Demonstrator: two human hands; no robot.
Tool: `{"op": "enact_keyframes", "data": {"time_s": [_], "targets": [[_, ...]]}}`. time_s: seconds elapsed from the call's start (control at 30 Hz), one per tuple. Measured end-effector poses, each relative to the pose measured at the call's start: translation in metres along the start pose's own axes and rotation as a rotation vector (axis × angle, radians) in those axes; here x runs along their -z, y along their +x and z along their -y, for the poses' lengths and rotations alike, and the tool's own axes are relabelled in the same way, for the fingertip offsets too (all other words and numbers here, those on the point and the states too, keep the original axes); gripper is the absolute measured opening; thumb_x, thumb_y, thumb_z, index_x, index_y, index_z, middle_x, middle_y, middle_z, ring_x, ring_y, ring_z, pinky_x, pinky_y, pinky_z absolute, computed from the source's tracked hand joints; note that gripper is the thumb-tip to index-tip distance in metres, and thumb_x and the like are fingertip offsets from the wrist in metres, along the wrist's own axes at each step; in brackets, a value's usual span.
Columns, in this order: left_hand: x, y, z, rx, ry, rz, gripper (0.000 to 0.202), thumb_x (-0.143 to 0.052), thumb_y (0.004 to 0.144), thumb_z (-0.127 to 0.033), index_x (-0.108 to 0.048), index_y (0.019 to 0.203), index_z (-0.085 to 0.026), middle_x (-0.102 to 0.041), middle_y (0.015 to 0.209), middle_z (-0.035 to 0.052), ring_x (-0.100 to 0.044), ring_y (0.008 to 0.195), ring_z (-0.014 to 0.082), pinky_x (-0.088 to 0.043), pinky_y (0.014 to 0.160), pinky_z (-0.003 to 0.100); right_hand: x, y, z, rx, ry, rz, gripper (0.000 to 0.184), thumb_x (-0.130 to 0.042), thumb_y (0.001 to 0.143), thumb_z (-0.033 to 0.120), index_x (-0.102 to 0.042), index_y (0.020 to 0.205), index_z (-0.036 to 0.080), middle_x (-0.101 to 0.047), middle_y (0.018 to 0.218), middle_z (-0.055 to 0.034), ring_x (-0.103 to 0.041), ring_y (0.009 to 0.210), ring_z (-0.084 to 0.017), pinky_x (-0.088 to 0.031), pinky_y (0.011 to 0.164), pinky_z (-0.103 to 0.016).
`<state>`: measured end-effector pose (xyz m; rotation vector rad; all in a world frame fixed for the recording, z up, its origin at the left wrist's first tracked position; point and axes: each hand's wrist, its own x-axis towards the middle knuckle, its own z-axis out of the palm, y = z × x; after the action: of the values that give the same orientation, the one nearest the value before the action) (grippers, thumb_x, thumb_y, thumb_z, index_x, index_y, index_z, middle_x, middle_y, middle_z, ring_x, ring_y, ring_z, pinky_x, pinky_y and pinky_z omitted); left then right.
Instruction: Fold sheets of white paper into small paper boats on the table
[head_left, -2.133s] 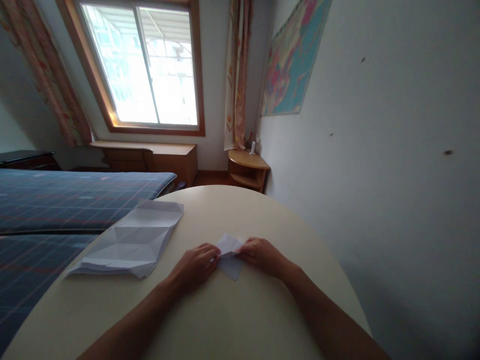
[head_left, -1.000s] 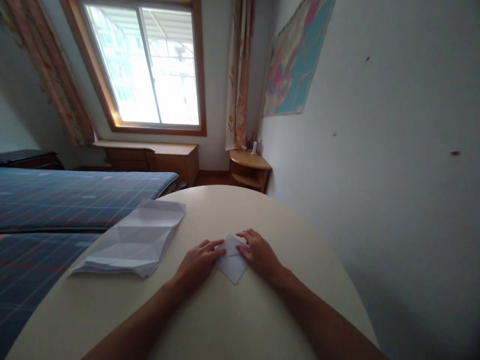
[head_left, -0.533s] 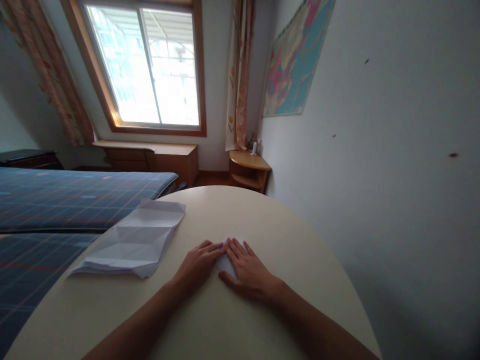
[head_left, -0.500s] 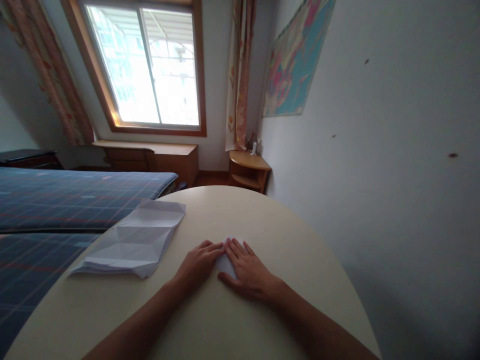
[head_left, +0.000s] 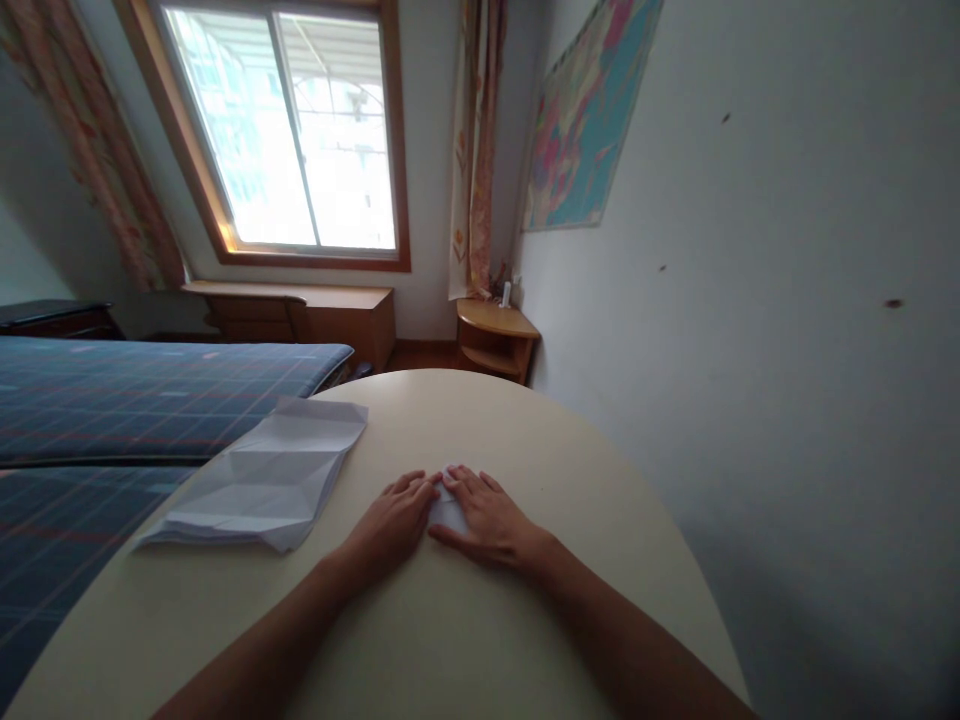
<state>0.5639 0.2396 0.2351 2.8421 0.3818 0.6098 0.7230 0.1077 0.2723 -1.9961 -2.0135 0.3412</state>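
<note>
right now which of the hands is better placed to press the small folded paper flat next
Probably the right hand: it lies spread over the right side of the small folded paper. The left hand sits only at the paper's left edge.

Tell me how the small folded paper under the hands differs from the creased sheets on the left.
Size: the small folded paper is compact; the creased sheets spread much wider.
Cover: the right hand hides part of the small folded paper; no hand touches the creased sheets.
Place: the small folded paper lies well inside the table; the creased sheets lie by its left edge.
Both are white.
</note>
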Motion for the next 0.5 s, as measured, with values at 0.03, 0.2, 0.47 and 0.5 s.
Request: {"op": "enact_keyframes", "data": {"time_s": [0.03, 0.2, 0.47, 0.5], "targets": [[-0.001, 0.0, 0.0, 0.0, 0.003, -0.002, 0.043, -0.042, 0.095, -0.015, -0.05, 0.136, -0.019, -0.062, 0.133, 0.0086, -0.048, 0.13, 0.0237, -0.044, 0.106, 0.043, 0.0, 0.001, -0.001, -0.009, -0.006, -0.007, 0.089, -0.032, 0.088, 0.076, -0.03, 0.151, 0.014, -0.025, 0.158, -0.015, -0.019, 0.147, -0.026, -0.012, 0.119, -0.044], [0.001, 0.002, -0.003, 0.029, 0.009, 0.001, 0.041, -0.039, 0.098, -0.021, -0.049, 0.137, -0.018, -0.064, 0.13, 0.0095, -0.05, 0.128, 0.0243, -0.045, 0.104, 0.043, -0.005, 0.005, -0.007, -0.059, -0.071, -0.026, 0.094, -0.03, 0.086, 0.078, -0.024, 0.153, 0.013, -0.015, 0.159, -0.0165, -0.009, 0.148, -0.031, -0.004, 0.119, -0.051], [0.016, 0.004, -0.016, 0.055, -0.025, -0.07, 0.028, -0.047, 0.09, -0.015, -0.057, 0.116, -0.017, -0.067, 0.114, 0.0102, -0.059, 0.111, 0.0236, -0.048, 0.1, 0.042, 0.001, -0.006, -0.001, 0.036, -0.051, 0.02, 0.096, -0.033, 0.083, 0.081, -0.023, 0.154, 0.016, -0.019, 0.159, -0.0141, -0.011, 0.148, -0.032, -0.003, 0.119, -0.052], [0.017, 0.004, -0.016, 0.037, -0.035, -0.082, 0.032, -0.047, 0.089, -0.014, -0.055, 0.119, -0.017, -0.065, 0.118, 0.0106, -0.057, 0.115, 0.0237, -0.047, 0.101, 0.042, 0.002, -0.008, 0.001, 0.068, -0.039, 0.028, 0.097, -0.035, 0.083, 0.081, -0.022, 0.154, 0.017, -0.019, 0.159, -0.0137, -0.011, 0.148, -0.031, -0.003, 0.119, -0.052]]}}
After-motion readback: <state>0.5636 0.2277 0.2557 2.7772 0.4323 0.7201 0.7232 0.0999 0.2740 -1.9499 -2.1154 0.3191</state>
